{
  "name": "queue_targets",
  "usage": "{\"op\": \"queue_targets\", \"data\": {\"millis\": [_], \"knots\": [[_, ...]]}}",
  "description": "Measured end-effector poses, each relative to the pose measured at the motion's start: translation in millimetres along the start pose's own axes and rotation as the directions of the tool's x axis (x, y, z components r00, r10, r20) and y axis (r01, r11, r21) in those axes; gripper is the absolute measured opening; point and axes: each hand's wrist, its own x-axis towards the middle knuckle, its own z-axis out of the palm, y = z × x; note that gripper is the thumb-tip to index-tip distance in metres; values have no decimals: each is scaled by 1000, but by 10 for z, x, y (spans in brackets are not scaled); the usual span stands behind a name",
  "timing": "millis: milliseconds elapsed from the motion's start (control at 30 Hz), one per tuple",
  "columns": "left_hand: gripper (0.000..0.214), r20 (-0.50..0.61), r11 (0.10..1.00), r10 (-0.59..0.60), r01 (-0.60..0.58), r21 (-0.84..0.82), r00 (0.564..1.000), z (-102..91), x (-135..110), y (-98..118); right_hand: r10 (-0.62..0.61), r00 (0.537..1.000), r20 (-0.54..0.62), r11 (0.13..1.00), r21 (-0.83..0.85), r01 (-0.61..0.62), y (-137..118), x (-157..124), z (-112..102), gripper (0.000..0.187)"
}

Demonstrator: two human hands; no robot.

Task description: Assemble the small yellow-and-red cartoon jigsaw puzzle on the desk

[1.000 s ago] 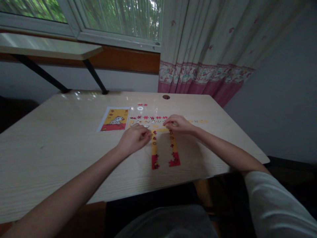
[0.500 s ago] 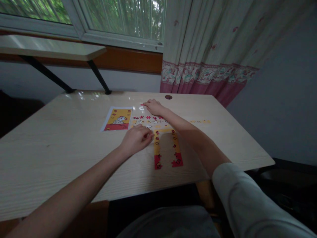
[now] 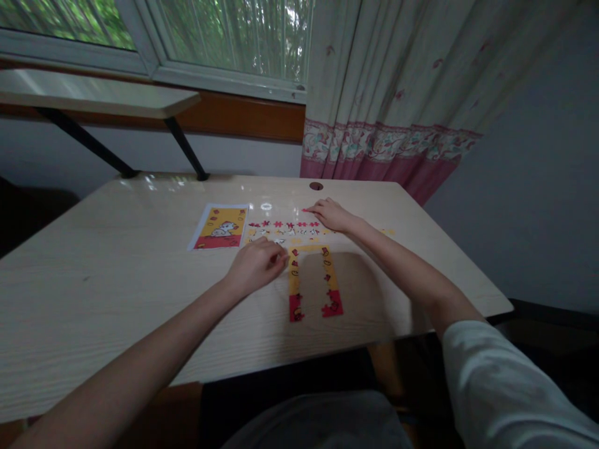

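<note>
Pale wood desk [image 3: 116,280], a part-built jigsaw under 2 bare hands.
A yellow-and-red reference picture [image 3: 219,227] lies at the left. Beside it the left hand [image 3: 255,265] rests with fingers loosely curled at the top left corner of the U-shaped puzzle frame [image 3: 294,280]; whether it holds a piece cannot be told. Loose pieces [image 3: 281,226] form a row beyond. The right hand [image 3: 332,215] lies nearly flat, fingertips on a small red piece [image 3: 307,210], clasping nothing.

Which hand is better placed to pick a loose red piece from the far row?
Right. The right hand lies on the far row of loose pieces, fingertips by a red piece. The left hand rests curled beside the top-left corner of the frame, short of that row.
</note>
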Motion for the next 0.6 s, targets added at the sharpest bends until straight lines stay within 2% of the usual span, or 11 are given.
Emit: {"op": "queue_targets", "data": {"millis": [133,267,400,600], "knots": [[23,-4,1000,12,-12,10,1000,4,3,-4,6,1000,-28,998,68,-4,151,-133,20,38],[24,-10,1000,9,-8,14,1000,27,-10,-33,106,993,-48,986,136,-99,238,-74,-11,32],[26,-6,1000,-12,12,0,1000,35,-18,-52,206,978,25,957,205,-207,283,21,-46,29],[26,-1,1000,-23,23,-3,1000,17,-6,-36,198,971,136,936,267,-229,360,116,-59,18]]}}
